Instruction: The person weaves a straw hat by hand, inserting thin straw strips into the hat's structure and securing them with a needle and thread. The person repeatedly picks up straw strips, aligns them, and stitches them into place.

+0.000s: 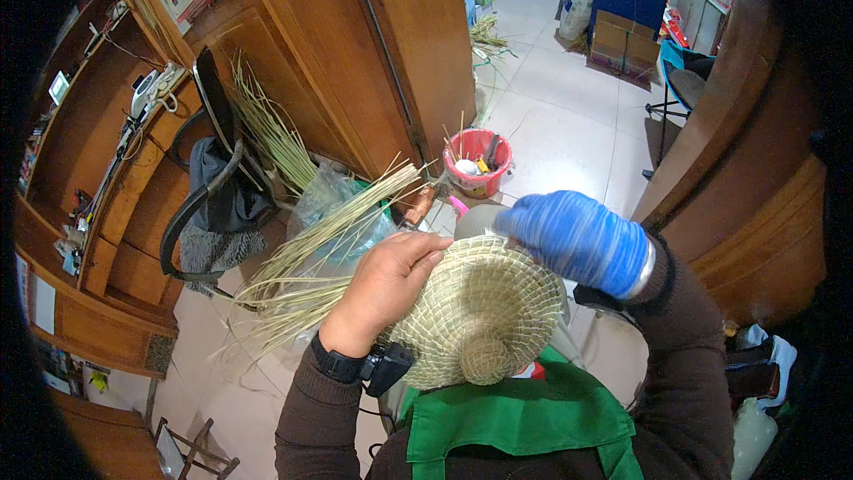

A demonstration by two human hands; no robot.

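A coiled, stitched straw piece [513, 300], shaped like a hat or a basket lid with a small round knob, lies in front of my green apron [520, 420]. My left hand [393, 273] is bare and pinches its far-left rim between thumb and fingers. A black device on a strap [373, 367] sits around that wrist. Over the far-right rim is my right hand [573, 240], in a blue knitted glove and slightly blurred. Its fingers are curled, and whether they grip a strand or tool is hidden. Loose straw stalks [313, 253] fan out left of my left hand.
A red bucket [476, 173] with sticks and tools stands on the tiled floor beyond the straw piece. Plastic bags [340, 213] lie under the stalks. A black-framed chair [220, 193] is at the left, near wooden cabinets [320, 47]. A curved wooden panel [740, 140] rises at the right.
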